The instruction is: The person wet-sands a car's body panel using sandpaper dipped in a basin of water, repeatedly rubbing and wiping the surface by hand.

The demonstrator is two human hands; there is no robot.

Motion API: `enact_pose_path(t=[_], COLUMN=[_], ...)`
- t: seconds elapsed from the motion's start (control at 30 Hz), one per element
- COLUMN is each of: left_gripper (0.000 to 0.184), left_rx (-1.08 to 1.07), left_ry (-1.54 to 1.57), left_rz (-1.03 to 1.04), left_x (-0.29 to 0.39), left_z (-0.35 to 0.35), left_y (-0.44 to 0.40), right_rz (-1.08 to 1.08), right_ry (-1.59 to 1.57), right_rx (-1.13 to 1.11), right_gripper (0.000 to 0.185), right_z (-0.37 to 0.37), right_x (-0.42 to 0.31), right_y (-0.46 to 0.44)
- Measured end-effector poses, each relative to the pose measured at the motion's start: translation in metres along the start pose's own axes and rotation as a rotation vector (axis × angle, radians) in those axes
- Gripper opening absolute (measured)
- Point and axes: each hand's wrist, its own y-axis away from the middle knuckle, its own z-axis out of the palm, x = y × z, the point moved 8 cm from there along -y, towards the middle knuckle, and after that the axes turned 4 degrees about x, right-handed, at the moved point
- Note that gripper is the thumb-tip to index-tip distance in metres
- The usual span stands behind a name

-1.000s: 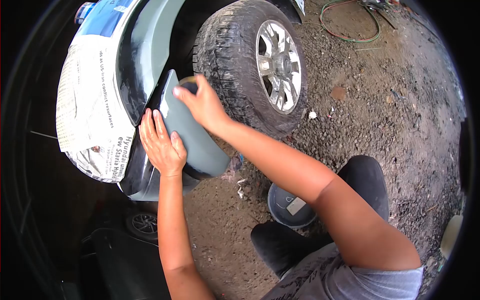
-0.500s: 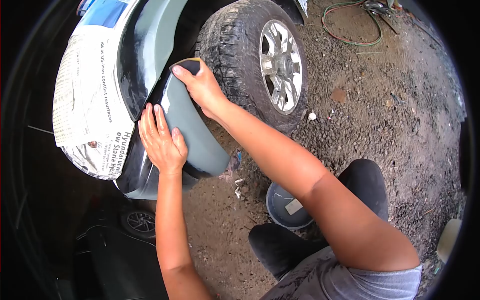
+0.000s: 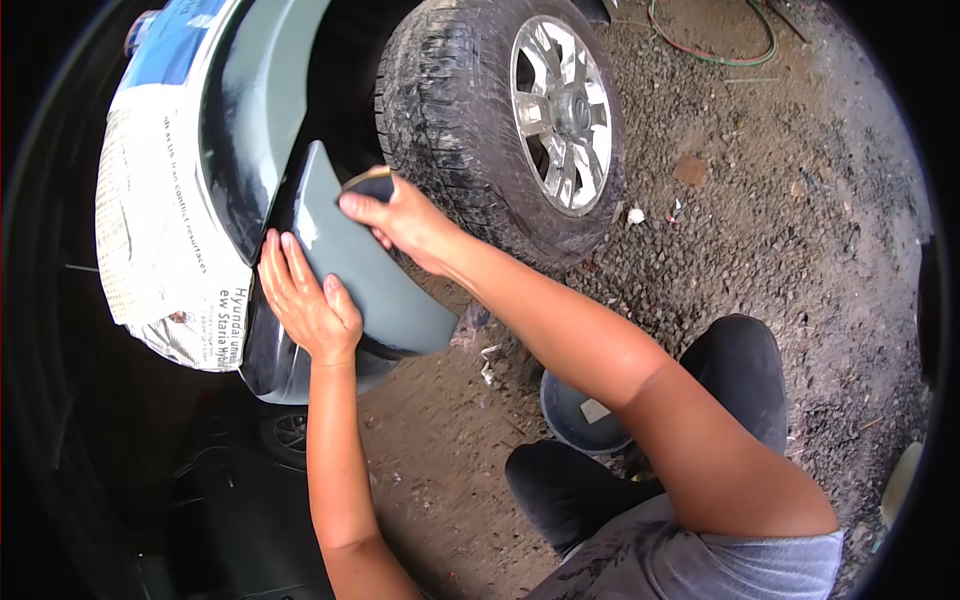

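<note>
- I see the right hand [image 3: 408, 220] gripping a dark pad [image 3: 376, 187] with a yellowish edge, by the wheel-side edge of the grey panel [image 3: 385, 285].
- I see the left hand [image 3: 318, 312] laid flat, fingers extended and grasping nothing, along the panel's opposite edge.
- The tyre [image 3: 435, 115] stands near the pad.
- Printed newspaper [image 3: 160, 190] covers bodywork beside the left hand.
- I see a basin [image 3: 561, 417] holding a pale block [image 3: 595, 411] near the knees [image 3: 738, 370].

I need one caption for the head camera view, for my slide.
Left hand resting on a grey car panel, right hand holding a dark pad at its edge.
</note>
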Motion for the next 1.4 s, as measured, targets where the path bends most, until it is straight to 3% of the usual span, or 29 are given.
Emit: enact_pose_path(t=[0.07, 0.2, 0.33, 0.43, 0.57, 0.6, 0.73, 0.83, 1.0, 1.03, 1.23, 1.3, 1.4], left_gripper=[0.063, 0.067, 0.068, 0.069, 0.074, 0.074, 0.073, 0.074, 0.079, 0.079, 0.078, 0.077, 0.076], left_rx=[0.005, -0.015, -0.018, -0.034, -0.051, -0.052, -0.048, -0.062, -0.074, -0.071, -0.082, -0.094, -0.104], left_ry=[-0.001, 0.002, -0.024, -0.016, 0.005, 0.009, 0.034, 0.029, 0.122, 0.154, 0.117, 0.085, 0.051], left_rz=[0.001, -0.019, -0.027, -0.029, -0.062, -0.048, -0.036, -0.047, -0.156, -0.194, -0.173, -0.148, -0.115], left_x=[0.001, -0.001, -0.001, 0.000, -0.002, -0.002, -0.002, -0.007, -0.012, -0.017, -0.015, -0.013, -0.012], left_z=[0.001, 0.005, 0.006, 0.009, 0.011, 0.012, 0.014, 0.014, 0.015, 0.014, 0.013, 0.010, 0.012], left_y=[0.000, 0.002, 0.005, 0.006, 0.007, 0.008, 0.010, 0.012, 0.015, 0.016, 0.015, 0.013, 0.010], right_rz=[0.063, -0.183, -0.244, -0.086, -0.278, -0.342, -0.251, -0.302, -0.426, -0.442, -0.508, -0.503, -0.392], right_ry=[0.026, -0.143, 0.094, 0.402, 0.430, 0.520, 0.789, 0.770, 0.827, 0.805, 0.612, 0.539, 0.754], right_rx=[0.001, -0.002, -0.034, -0.033, 0.282, 0.279, 0.218, 0.263, 0.257, 0.271, 0.318, 0.324, 0.221], right_gripper=[0.027, 0.025, 0.036, 0.041, 0.028, 0.049, 0.078, 0.082, 0.065, 0.075, 0.075, 0.073, 0.070], right_z=[-0.004, 0.014, -0.003, -0.045, -0.074, -0.073, -0.047, -0.040, -0.008, -0.001, 0.043, 0.045, 0.027], right_x=[0.002, -0.038, 0.003, 0.040, 0.023, 0.024, 0.063, 0.054, 0.015, 0.007, -0.048, -0.044, 0.005], right_y=[0.005, -0.042, -0.003, 0.058, 0.101, 0.111, 0.149, 0.148, 0.110, 0.100, 0.030, 0.030, 0.076])
